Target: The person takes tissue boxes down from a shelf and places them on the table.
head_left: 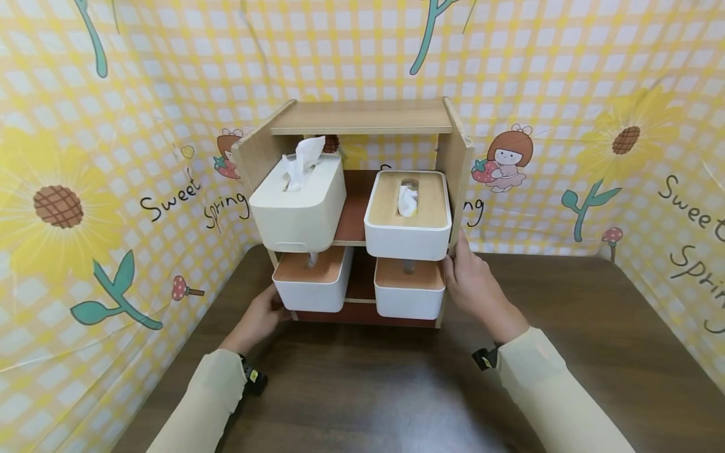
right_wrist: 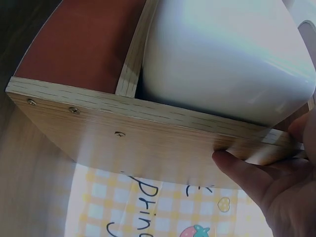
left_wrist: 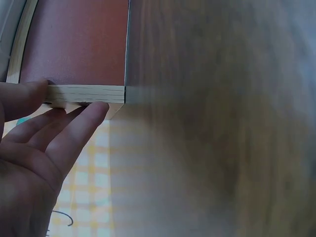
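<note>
A small wooden shelf stands on the table with tissue boxes on its two levels. My left hand pinches the front edge of its left side panel low down; in the left wrist view the thumb is on the inner face and the fingers on the outer. Higher up, my right hand grips the right side panel. On the upper level are a cream tissue box and a white one with a wooden lid. Below sit two more white boxes with wooden lids, left and right.
The dark brown table extends in front of the shelf and to both sides. A yellow checked cloth with flowers and cartoon figures hangs behind and at the sides. Screw heads show on the shelf's right side panel.
</note>
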Action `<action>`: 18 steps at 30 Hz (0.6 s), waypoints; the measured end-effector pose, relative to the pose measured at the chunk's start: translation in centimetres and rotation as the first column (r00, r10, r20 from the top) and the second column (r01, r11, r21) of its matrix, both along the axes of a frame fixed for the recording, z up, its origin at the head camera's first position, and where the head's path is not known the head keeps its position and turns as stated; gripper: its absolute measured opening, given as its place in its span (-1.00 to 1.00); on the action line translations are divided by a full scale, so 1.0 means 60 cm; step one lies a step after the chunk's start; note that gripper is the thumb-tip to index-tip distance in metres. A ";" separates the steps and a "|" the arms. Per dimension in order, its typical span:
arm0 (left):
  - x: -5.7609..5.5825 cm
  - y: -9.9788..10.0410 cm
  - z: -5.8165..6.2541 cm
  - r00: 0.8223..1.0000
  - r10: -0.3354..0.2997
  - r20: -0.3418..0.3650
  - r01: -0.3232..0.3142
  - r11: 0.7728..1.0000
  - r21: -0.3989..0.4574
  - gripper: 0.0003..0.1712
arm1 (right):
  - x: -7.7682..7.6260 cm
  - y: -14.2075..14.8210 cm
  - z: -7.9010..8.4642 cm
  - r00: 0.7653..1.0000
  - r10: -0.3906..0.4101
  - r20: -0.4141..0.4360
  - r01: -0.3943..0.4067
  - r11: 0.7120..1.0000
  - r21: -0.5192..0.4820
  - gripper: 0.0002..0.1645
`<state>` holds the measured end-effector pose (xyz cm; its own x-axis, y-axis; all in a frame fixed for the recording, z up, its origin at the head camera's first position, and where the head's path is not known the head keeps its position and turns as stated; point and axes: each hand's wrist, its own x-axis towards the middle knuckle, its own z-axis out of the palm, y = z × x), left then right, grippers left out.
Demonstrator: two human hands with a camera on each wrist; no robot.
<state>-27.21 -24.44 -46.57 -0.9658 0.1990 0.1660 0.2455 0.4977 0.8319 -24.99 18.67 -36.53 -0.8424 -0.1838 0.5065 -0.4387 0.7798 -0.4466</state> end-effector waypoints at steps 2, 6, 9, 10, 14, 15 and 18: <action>0.000 0.005 0.001 1.000 -0.005 0.005 0.005 1.000 -0.005 -0.28 | 0.002 0.006 0.000 1.000 -0.003 0.004 0.003 1.000 -0.001 -0.46; 0.001 0.016 -0.001 1.000 -0.002 -0.009 0.002 1.000 -0.026 -0.31 | 0.004 0.018 0.000 1.000 0.000 0.024 0.000 1.000 -0.009 -0.47; 0.001 0.026 -0.001 0.999 -0.014 -0.029 0.013 0.999 -0.035 -0.34 | 0.006 0.030 0.000 1.000 -0.002 0.031 0.002 1.000 -0.009 -0.56; 0.001 0.030 -0.001 0.999 -0.023 -0.031 0.022 0.999 -0.033 -0.34 | 0.006 0.034 0.000 0.999 -0.001 0.034 0.002 1.000 -0.008 -0.60; -0.001 0.044 -0.001 0.998 -0.044 -0.041 0.042 0.998 -0.037 -0.34 | 0.007 0.052 -0.001 0.999 0.004 0.038 -0.004 1.000 -0.005 -0.72; -0.001 0.047 -0.001 0.998 -0.044 -0.041 0.043 0.998 -0.043 -0.34 | 0.007 0.056 -0.001 0.999 0.006 0.040 -0.006 1.000 -0.004 -0.74; -0.001 0.056 -0.001 0.998 -0.048 -0.037 0.046 0.998 -0.039 -0.32 | 0.007 0.066 0.000 0.999 0.008 0.040 -0.008 1.000 -0.002 -0.76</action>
